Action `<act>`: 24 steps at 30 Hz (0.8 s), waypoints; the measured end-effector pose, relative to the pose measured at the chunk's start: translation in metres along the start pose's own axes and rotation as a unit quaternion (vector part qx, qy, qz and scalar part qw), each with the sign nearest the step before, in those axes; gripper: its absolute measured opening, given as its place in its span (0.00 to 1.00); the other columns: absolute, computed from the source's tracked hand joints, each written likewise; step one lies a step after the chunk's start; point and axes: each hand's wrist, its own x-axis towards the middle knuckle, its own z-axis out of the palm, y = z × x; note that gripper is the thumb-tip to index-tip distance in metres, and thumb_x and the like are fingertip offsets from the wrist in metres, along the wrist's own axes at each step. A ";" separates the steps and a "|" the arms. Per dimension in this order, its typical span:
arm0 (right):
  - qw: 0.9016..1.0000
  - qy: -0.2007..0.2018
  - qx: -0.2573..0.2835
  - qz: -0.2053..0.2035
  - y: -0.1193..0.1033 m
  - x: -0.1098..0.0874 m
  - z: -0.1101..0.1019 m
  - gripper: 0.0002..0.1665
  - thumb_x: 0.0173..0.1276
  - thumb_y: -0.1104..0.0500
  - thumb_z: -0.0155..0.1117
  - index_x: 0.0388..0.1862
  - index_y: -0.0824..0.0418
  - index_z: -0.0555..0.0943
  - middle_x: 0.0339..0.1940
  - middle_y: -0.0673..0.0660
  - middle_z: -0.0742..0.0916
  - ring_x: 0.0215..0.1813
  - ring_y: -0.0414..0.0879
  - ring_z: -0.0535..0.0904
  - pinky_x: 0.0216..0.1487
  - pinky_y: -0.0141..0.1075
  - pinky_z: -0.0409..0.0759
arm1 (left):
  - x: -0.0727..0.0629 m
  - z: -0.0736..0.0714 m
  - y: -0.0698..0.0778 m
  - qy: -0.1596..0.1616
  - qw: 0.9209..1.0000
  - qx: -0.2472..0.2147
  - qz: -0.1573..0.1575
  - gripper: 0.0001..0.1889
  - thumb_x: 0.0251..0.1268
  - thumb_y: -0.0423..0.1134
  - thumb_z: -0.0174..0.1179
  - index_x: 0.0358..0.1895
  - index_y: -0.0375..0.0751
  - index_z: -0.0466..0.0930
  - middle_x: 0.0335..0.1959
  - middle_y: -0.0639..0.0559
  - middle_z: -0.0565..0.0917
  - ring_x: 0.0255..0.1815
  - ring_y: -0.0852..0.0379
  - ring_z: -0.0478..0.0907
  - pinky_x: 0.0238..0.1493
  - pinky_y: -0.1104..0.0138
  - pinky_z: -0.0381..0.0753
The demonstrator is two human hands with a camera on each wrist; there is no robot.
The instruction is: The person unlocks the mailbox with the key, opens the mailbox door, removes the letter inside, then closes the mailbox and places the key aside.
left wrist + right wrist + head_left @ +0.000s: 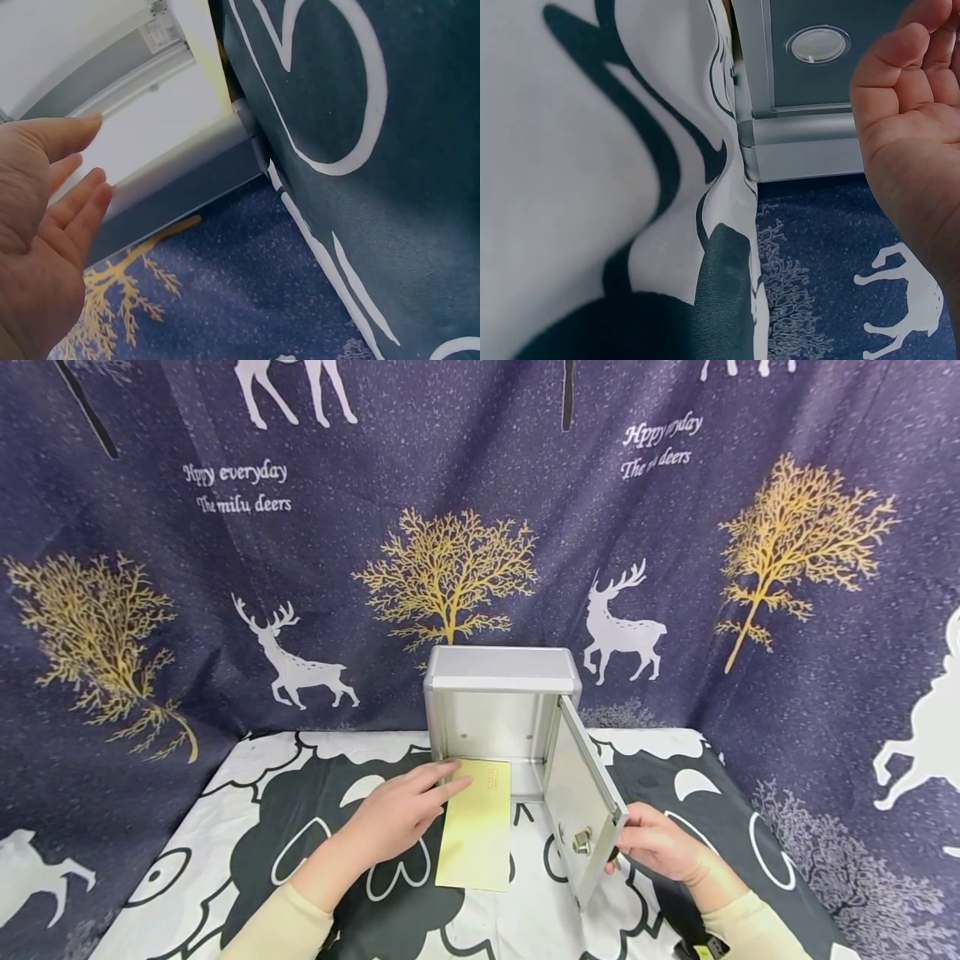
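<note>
A silver metal box (pixel 501 668) stands at the back of the table with its door (pixel 573 793) swung outward, a small lock (pixel 582 841) on the door's inner face. A yellow envelope (pixel 472 843) with red print lies flat, its far end at the box's opening. My left hand (pixel 405 810) reaches over the envelope's upper left corner, fingertips on it, fingers loosely extended and apart from the thumb. My right hand (pixel 660 843) grips the door's free edge, thumb and fingers bent; part of the fingers is hidden behind the door.
A black-and-white cartoon cloth (pixel 285 827) covers the table. Behind it hangs a dark blue curtain (pixel 480 468) with white deer and golden trees. In the right wrist view, a round window (pixel 818 45) shows on a grey panel beside the hand.
</note>
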 end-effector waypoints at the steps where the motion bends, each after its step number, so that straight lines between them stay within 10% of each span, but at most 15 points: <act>1: 1.000 0.001 -0.001 0.001 0.000 0.000 0.000 0.31 0.82 0.77 0.41 0.55 0.60 0.92 0.53 0.54 0.94 0.47 0.43 0.91 0.54 0.37 0.88 | 0.001 0.002 -0.001 -0.001 1.000 0.005 0.009 0.38 0.68 0.29 0.78 0.81 0.53 0.79 0.78 0.44 0.79 0.75 0.44 0.81 0.57 0.54 0.91; 7: 1.000 0.001 -0.005 0.001 -0.001 -0.001 0.000 0.30 0.83 0.76 0.42 0.56 0.61 0.92 0.53 0.54 0.94 0.47 0.43 0.92 0.54 0.37 0.87 | 0.005 0.013 -0.003 -0.011 0.998 0.027 0.050 0.37 0.66 0.27 0.77 0.78 0.53 0.81 0.76 0.45 0.81 0.74 0.46 0.81 0.70 0.56 0.85; 16: 1.000 -0.003 -0.007 0.006 -0.001 0.000 0.000 0.29 0.83 0.76 0.43 0.58 0.61 0.92 0.53 0.53 0.94 0.47 0.43 0.91 0.54 0.37 0.88 | 0.006 0.016 0.000 -0.124 0.990 0.049 0.039 0.45 0.65 0.19 0.73 0.83 0.57 0.76 0.83 0.47 0.74 0.82 0.44 0.74 0.66 0.56 0.87; 24: 1.000 -0.002 -0.007 0.010 -0.002 0.000 0.001 0.27 0.84 0.75 0.45 0.57 0.61 0.92 0.53 0.53 0.94 0.47 0.42 0.92 0.54 0.36 0.88 | 0.010 0.029 -0.002 -0.132 0.987 0.065 0.061 0.44 0.63 0.20 0.73 0.81 0.58 0.78 0.82 0.48 0.75 0.81 0.45 0.75 0.63 0.58 0.89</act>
